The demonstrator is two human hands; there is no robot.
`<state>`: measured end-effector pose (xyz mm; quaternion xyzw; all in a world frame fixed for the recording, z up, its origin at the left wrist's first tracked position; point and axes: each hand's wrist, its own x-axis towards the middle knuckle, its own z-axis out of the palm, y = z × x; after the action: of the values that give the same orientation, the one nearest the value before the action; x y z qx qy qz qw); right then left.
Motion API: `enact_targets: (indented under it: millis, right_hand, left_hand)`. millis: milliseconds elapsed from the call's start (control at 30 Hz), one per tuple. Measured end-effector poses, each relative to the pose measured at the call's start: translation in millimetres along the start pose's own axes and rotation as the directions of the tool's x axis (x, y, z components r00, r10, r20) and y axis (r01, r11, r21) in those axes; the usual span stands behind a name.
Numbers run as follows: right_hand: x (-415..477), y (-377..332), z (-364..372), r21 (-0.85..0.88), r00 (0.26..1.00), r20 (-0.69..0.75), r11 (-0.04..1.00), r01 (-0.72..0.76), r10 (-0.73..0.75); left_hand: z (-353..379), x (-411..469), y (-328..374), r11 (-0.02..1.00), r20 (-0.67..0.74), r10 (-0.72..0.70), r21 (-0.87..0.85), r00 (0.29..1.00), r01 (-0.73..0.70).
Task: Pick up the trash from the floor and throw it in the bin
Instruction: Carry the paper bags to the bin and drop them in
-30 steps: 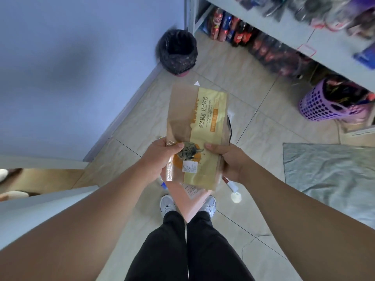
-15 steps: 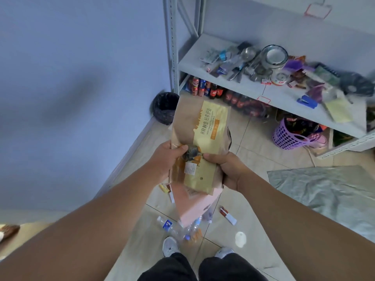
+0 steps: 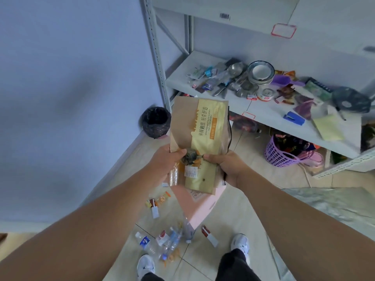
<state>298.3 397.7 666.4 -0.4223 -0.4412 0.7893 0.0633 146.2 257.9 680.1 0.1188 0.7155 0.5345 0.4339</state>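
Head view: both hands grip a bundle of flat trash at chest height, the left hand (image 3: 166,159) pinching the near-left edge of the brown-and-yellow packet (image 3: 199,142) and the right hand (image 3: 227,165) clamped on its near-right edge, with a pink carton (image 3: 199,207) hanging beneath it. The bin (image 3: 155,122), lined in black, stands on the floor at about 11 o'clock from the hands, against the wall and beside the shelf post, well apart from the bundle. So this load is lifted but not yet dropped. More remains on the floor (image 3: 253,179) near the feet: plastic bottles (image 3: 160,243) at 7 o'clock, small wrappers (image 3: 155,201) at 8 o'clock and a white-and-red packet (image 3: 210,236) at 6 o'clock.
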Motion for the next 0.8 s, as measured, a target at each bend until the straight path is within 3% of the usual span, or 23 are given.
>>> enact_targets:
  millis: [300,533,800]
  right_hand:
    - [14,-80,-114,-0.12,0.985,0.17,0.993,0.009,0.012]
    - [38,-123,-118,-0.15,0.965,0.26,0.986,0.078,-0.037]
    - [79,-149,-92,-0.231,0.946,0.324,0.971,0.063,0.015]
  left_hand:
    - [124,0,35,0.994,-0.163,0.021,-0.103,0.986,-0.038]
    - [137,17,65,0.983,-0.246,0.029,-0.167,0.969,-0.072]
    - [118,47,69,0.961,-0.282,0.017,-0.259,0.959,-0.094]
